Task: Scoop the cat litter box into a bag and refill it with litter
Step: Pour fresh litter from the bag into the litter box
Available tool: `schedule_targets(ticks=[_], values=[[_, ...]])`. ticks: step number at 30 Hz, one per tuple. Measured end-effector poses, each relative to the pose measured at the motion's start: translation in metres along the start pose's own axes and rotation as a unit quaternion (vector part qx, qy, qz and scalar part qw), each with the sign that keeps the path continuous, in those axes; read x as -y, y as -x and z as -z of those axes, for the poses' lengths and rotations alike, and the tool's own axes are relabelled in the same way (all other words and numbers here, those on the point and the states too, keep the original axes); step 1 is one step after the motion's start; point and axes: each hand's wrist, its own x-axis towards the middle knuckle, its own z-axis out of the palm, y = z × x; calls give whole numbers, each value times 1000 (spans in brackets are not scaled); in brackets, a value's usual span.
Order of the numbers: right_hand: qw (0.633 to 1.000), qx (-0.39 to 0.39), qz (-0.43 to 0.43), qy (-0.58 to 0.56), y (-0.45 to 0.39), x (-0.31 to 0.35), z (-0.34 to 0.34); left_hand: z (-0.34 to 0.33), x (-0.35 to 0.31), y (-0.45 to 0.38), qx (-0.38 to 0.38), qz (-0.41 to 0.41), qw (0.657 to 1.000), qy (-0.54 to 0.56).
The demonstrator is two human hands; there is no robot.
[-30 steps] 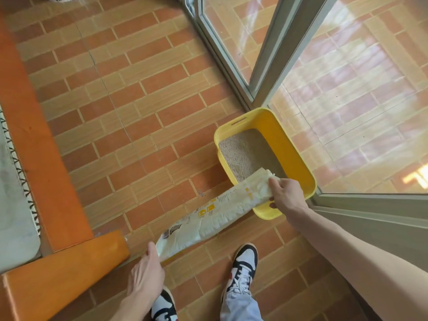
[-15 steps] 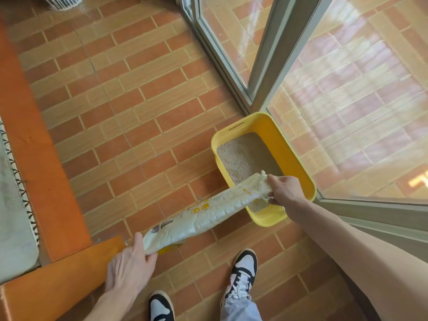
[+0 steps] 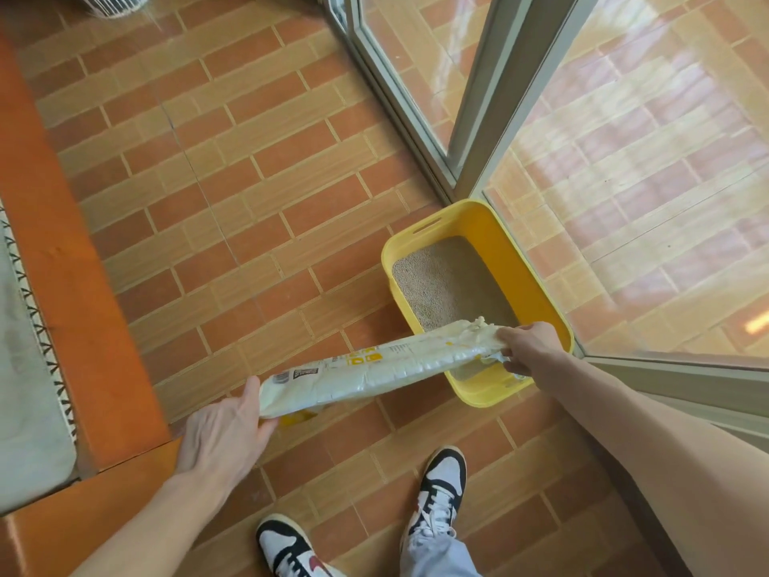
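**Litter bag held slack over the yellow box, both hands on its ends**

Head view. The litter bag stretches between the two hands, its mouth end over the near end of the litter box and its base end out over the tiled floor. The right hand pinches the crumpled mouth just above the box's near rim, fingers curled round the plastic. The left hand takes the base end, thumb along its edge and fingers under it; how firmly they curl I cannot tell, though the bag plainly rests in that hand.

The bag looks soft and nearly flat, a thin plastic film with little bulk showing, so I judge it light now and floppy, liable to fold or slide if held by one end only. The film is probably slick; a grip on bunched plastic at the mouth and a cupped hold beneath the base seem the safest places. Raising the base would send any remaining grains toward the mouth.

The box sits on the floor, tucked in the corner where the glass door meets its metal frame, and holds a pale layer of litter. The floor is brick-pattern tile, hard and smooth, so spilt grains would scatter. An orange ledge runs along the left, and two shoes stand at the near edge.
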Motion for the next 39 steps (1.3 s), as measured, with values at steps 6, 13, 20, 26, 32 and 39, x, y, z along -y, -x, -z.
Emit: schedule_targets(ticks=[6, 13, 20, 26, 32, 39], values=[[999, 12, 29, -10, 3, 2, -5, 7, 6, -10, 16, 6, 999, -29], [998, 1, 48, -39, -2, 10, -8, 11, 8, -11, 1, -17, 1000, -15], [998, 1, 29, -58, -9, 26, -12, 28, 17, -25, -2, -77, 997, 9], [998, -9, 18, -61, -15, 43, -12, 42, 21, -33, 9, -64, 998, -14], [998, 4, 6, -63, -16, 51, -5, 75, 15, -54, 18, -59, 997, -56], [998, -4, 20, -53, -17, 63, 6, 88, 10, -75, 4, -61, 992, -111]])
